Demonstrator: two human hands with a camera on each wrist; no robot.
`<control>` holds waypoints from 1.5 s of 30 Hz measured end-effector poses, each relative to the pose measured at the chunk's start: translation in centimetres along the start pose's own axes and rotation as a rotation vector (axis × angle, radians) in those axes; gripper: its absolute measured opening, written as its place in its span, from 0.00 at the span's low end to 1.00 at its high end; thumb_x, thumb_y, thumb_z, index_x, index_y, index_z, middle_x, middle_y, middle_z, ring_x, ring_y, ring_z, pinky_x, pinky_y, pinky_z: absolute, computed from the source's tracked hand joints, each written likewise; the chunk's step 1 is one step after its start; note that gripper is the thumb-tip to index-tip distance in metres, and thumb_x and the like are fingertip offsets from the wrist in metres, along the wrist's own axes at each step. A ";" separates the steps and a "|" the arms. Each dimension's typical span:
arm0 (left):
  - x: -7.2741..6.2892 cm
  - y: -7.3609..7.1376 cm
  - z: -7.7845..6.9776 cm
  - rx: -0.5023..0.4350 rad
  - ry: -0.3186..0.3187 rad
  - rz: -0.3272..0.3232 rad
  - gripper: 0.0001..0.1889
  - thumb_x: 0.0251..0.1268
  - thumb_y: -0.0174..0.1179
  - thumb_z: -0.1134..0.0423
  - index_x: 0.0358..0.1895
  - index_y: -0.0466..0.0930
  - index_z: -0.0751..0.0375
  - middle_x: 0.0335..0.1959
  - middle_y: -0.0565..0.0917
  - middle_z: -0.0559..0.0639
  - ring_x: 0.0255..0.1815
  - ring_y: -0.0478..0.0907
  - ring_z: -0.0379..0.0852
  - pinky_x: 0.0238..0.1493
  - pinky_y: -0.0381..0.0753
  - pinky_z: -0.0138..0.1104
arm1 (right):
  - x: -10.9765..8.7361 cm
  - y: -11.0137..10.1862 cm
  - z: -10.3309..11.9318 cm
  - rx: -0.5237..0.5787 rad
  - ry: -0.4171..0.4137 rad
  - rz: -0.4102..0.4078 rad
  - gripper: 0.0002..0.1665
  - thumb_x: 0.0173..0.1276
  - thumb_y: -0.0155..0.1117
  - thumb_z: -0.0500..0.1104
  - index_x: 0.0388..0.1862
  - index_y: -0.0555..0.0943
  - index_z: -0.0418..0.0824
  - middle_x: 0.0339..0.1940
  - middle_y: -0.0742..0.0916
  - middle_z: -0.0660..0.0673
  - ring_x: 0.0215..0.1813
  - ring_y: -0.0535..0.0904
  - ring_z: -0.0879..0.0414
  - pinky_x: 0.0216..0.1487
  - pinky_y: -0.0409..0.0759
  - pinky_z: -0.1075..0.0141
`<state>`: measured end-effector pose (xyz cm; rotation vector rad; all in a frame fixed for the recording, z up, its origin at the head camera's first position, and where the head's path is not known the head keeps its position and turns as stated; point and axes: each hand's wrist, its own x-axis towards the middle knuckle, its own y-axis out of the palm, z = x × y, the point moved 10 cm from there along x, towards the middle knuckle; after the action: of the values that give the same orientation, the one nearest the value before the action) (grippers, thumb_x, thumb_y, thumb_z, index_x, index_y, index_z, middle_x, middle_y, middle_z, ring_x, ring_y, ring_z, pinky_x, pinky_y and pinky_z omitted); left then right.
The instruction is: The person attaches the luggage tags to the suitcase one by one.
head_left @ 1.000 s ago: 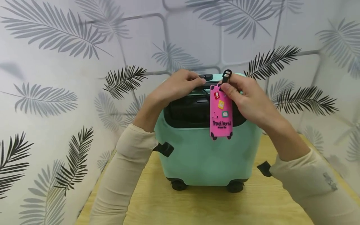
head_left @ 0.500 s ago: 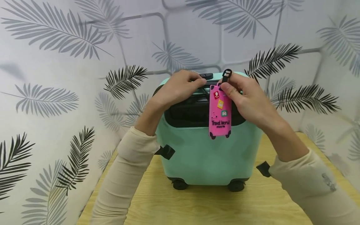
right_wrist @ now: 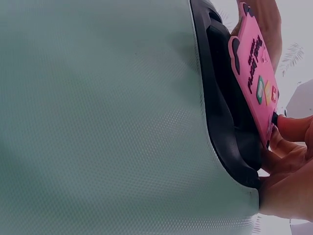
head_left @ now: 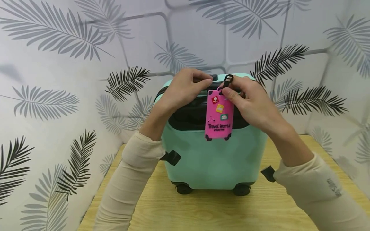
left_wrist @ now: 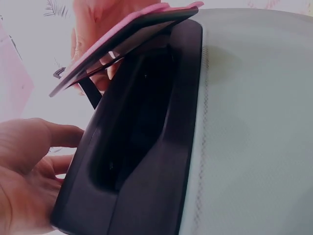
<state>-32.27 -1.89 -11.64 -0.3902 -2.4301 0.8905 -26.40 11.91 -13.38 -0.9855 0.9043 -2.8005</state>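
Left hand has bent fingers at the top edge of a mint suitcase, can't tell if they're gripping anything. Case is upright on the surface, 2 wheels showing, insides hidden. Pink tag hangs in front, top pinched by the right hand.
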 end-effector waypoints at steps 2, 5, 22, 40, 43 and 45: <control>0.0 0.0 0.0 -0.016 -0.004 -0.005 0.15 0.79 0.59 0.62 0.59 0.86 0.64 0.57 0.87 0.53 0.58 0.83 0.44 0.58 0.80 0.38 | 0.0 0.1 0.0 -0.004 0.006 0.006 0.12 0.83 0.57 0.45 0.48 0.83 0.39 0.44 0.78 0.40 0.46 0.69 0.51 0.44 0.67 0.57; 0.0 -0.1 0.1 -0.030 -0.015 -0.009 0.14 0.79 0.59 0.65 0.59 0.86 0.65 0.58 0.86 0.54 0.58 0.84 0.45 0.58 0.81 0.38 | 0.0 0.1 0.0 -0.012 0.012 0.012 0.13 0.83 0.56 0.47 0.49 0.83 0.40 0.45 0.77 0.40 0.46 0.69 0.50 0.43 0.67 0.56; 0.9 -1.2 -0.2 0.046 -0.025 -0.198 0.07 0.71 0.66 0.69 0.48 0.90 0.61 0.42 0.90 0.52 0.44 0.86 0.43 0.42 0.81 0.32 | 0.1 0.3 1.1 -0.008 -0.078 -0.049 0.08 0.80 0.58 0.45 0.51 0.79 0.44 0.40 0.84 0.44 0.44 0.76 0.52 0.44 0.73 0.54; 0.6 -1.7 -0.8 0.029 0.035 -0.258 0.09 0.75 0.61 0.69 0.49 0.90 0.60 0.44 0.90 0.51 0.47 0.86 0.46 0.46 0.81 0.32 | 0.0 0.6 1.7 0.001 -0.151 -0.101 0.06 0.71 0.72 0.39 0.44 0.84 0.40 0.39 0.88 0.46 0.48 0.81 0.57 0.56 0.75 0.56; 0.5 -1.4 -0.9 0.043 0.042 -0.211 0.09 0.76 0.59 0.69 0.48 0.89 0.60 0.47 0.89 0.53 0.45 0.85 0.47 0.36 0.77 0.32 | 0.1 0.6 1.6 0.010 -0.136 -0.098 0.06 0.73 0.69 0.41 0.45 0.84 0.41 0.40 0.89 0.46 0.47 0.82 0.56 0.55 0.76 0.55; 0.5 -1.2 -0.9 0.055 0.046 -0.175 0.09 0.78 0.57 0.68 0.48 0.87 0.60 0.46 0.89 0.54 0.42 0.84 0.46 0.32 0.72 0.32 | 0.1 0.6 1.5 0.014 -0.120 -0.098 0.07 0.76 0.66 0.43 0.45 0.85 0.41 0.40 0.90 0.45 0.47 0.83 0.55 0.53 0.75 0.55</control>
<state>-32.29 -2.11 -10.10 -0.1728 -2.3501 0.8595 -25.73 10.65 -12.68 -1.2132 0.8433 -2.7853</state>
